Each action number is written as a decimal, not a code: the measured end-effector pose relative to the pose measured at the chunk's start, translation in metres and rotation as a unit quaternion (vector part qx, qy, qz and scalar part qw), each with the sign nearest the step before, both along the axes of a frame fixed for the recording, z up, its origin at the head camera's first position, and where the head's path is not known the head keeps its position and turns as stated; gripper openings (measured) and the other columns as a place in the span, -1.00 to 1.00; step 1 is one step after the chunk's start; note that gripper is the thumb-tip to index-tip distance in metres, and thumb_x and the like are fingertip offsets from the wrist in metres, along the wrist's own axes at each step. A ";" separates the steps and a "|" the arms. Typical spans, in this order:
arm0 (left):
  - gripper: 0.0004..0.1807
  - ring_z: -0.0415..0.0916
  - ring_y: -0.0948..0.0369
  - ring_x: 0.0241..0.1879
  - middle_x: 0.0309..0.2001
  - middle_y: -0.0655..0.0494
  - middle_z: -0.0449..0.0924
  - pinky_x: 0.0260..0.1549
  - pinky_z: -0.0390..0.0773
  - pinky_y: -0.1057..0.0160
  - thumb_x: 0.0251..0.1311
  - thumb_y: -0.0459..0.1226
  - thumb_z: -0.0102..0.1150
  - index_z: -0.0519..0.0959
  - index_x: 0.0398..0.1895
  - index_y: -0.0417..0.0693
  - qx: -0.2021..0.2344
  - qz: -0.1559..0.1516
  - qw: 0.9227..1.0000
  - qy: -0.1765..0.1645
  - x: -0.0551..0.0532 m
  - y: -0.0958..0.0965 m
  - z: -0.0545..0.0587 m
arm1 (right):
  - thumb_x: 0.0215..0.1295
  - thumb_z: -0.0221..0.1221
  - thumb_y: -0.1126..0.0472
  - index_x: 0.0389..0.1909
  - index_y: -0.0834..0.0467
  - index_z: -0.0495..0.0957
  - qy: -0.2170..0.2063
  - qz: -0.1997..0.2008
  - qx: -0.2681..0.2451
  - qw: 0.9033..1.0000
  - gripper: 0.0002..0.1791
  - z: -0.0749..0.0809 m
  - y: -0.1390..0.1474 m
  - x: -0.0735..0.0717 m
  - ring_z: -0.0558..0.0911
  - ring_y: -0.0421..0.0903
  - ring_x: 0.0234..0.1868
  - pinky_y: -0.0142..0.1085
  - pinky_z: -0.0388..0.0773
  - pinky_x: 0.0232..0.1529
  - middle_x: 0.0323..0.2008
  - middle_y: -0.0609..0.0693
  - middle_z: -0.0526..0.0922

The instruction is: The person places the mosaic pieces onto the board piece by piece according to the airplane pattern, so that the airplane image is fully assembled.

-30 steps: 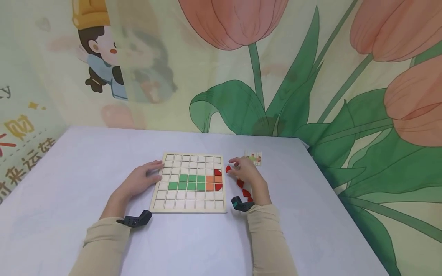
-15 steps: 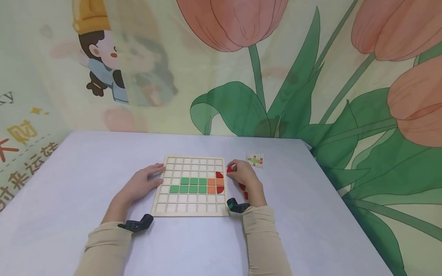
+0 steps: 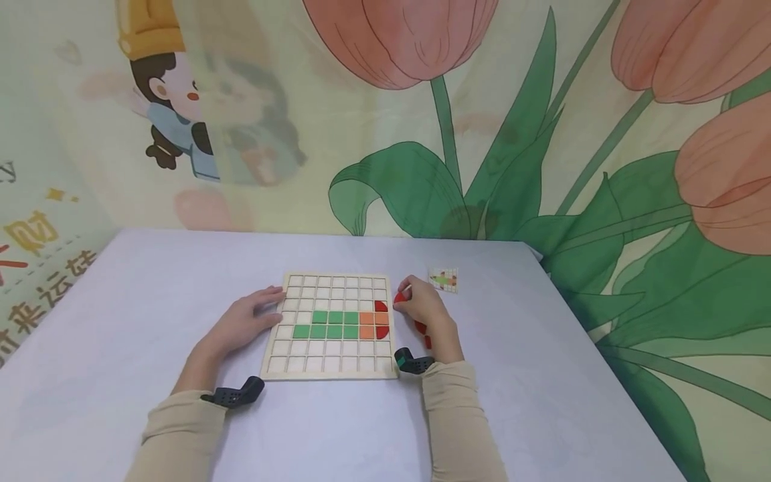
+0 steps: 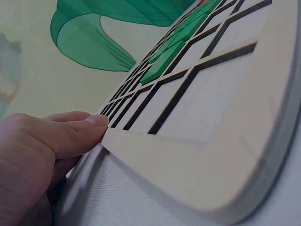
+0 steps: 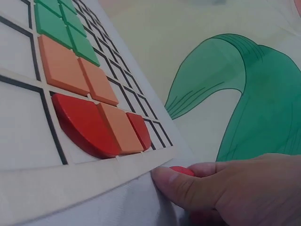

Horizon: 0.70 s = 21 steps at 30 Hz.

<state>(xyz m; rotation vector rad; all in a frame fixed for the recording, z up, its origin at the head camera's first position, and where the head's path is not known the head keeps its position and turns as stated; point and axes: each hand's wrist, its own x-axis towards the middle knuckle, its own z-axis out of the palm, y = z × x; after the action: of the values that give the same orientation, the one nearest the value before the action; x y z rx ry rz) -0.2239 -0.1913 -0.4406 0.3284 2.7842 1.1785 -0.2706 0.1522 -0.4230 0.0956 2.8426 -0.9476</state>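
Note:
A square wooden grid board [image 3: 331, 376] lies on the table with green tiles [image 3: 334, 331] and orange tiles [image 3: 366, 318] set in two of its rows. Quarter-round red tiles [image 5: 87, 127] sit in its right-hand column, above and below the orange. My left hand [image 3: 241, 325] rests at the board's left edge, its thumb [image 4: 96, 121] touching the rim. Just off the right edge, my right hand [image 3: 424, 308] pinches a rounded red tile [image 3: 399, 298] between thumb and fingers. In the right wrist view only a sliver of that tile [image 5: 182, 170] shows behind the thumb.
A few loose red tiles [image 3: 420, 327] lie right of the board, partly covered by my right hand and wrist. Beyond that hand is a small card [image 3: 444, 280] printed with a coloured grid pattern. A wall with painted tulips [image 3: 403, 40] rises behind the white table [image 3: 337, 435].
My right hand has closed its fingers on a red tile beside the board's right edge, having hovered at it before. My left hand has kept its place at the left edge.

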 end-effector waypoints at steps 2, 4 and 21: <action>-0.42 -0.06 -0.18 0.46 0.45 -0.11 0.12 0.38 -0.08 -0.26 0.26 -0.17 0.11 0.32 0.34 -0.13 0.000 -0.001 1.000 0.001 0.000 0.000 0.000 | 0.08 0.37 0.18 -0.13 0.04 0.49 0.002 0.000 -0.006 1.000 -0.65 0.000 0.001 0.000 0.49 -0.07 -0.25 -0.33 0.51 -0.30 -0.30 0.01 0.54; -0.41 -0.06 -0.18 0.45 0.45 -0.10 0.12 0.38 -0.07 -0.26 0.26 -0.15 0.11 0.32 0.34 -0.11 -0.001 0.002 1.000 0.000 0.000 0.001 0.000 | 0.10 0.36 0.19 -0.10 0.01 0.52 0.006 0.010 -0.005 1.000 -0.66 0.000 0.002 0.000 0.50 -0.07 -0.24 -0.32 0.53 -0.28 -0.29 0.00 0.55; -0.43 -0.04 -0.18 0.45 0.44 -0.12 0.14 0.38 -0.04 -0.24 0.28 -0.16 0.10 0.33 0.33 -0.13 -0.011 0.003 1.000 0.018 0.003 0.001 -0.001 | 0.27 0.16 0.23 0.03 0.13 0.59 0.056 0.138 0.001 0.989 -0.69 0.022 -0.047 0.010 0.52 -0.11 -0.26 -0.41 0.54 -0.38 -0.25 0.02 0.60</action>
<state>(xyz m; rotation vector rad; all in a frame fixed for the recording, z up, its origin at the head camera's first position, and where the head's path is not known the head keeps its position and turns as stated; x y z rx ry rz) -0.2212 -0.1905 -0.4420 0.3433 2.8281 1.1525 -0.2602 0.1051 -0.4012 -0.3530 2.8538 -0.9166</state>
